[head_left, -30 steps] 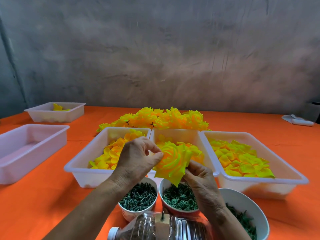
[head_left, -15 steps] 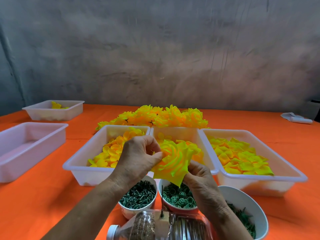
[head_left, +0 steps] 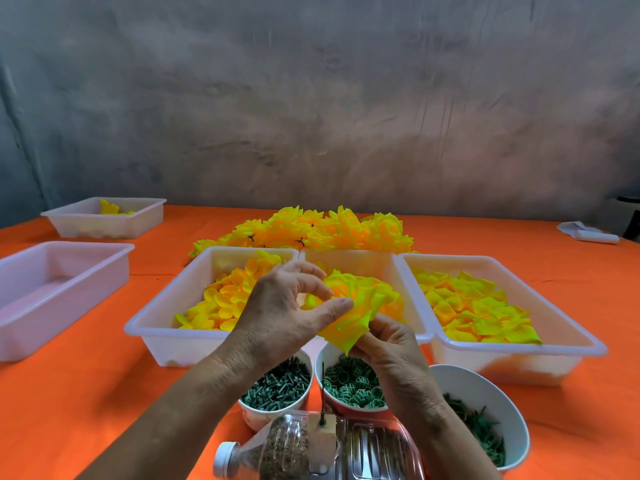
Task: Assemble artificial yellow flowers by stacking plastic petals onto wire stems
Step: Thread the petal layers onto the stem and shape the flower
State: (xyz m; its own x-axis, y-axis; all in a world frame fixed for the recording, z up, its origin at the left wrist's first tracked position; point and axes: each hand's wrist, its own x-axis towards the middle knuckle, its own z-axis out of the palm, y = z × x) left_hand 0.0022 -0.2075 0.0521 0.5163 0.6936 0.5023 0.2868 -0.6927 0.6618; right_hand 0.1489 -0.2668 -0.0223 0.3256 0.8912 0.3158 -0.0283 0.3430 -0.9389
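Note:
A yellow flower head (head_left: pixel 356 303) of stacked petals is held above the middle tray. My left hand (head_left: pixel 284 313) pinches its left edge between thumb and fingers. From below, my right hand (head_left: pixel 388 344) grips the flower's lower tip. A thin dark stem pin (head_left: pixel 322 393) stands upright on a block atop a lying plastic bottle (head_left: pixel 287 448). Loose yellow petals fill the left tray (head_left: pixel 221 299) and the right tray (head_left: pixel 474 306). Finished yellow flowers (head_left: pixel 311 230) are piled behind the trays.
Three bowls of green parts sit near me: pegs (head_left: pixel 277 386), rings (head_left: pixel 353 386) and sprigs (head_left: pixel 481 431). An empty white tray (head_left: pixel 52 289) and a farther tray (head_left: pixel 104 220) with a few petals stand at the left. A white cloth (head_left: pixel 585 233) lies far right on the orange table.
The flower has been turned slightly in my hands, and my left thumb has slid further across its lower petals. Both hands stay above the middle tray.

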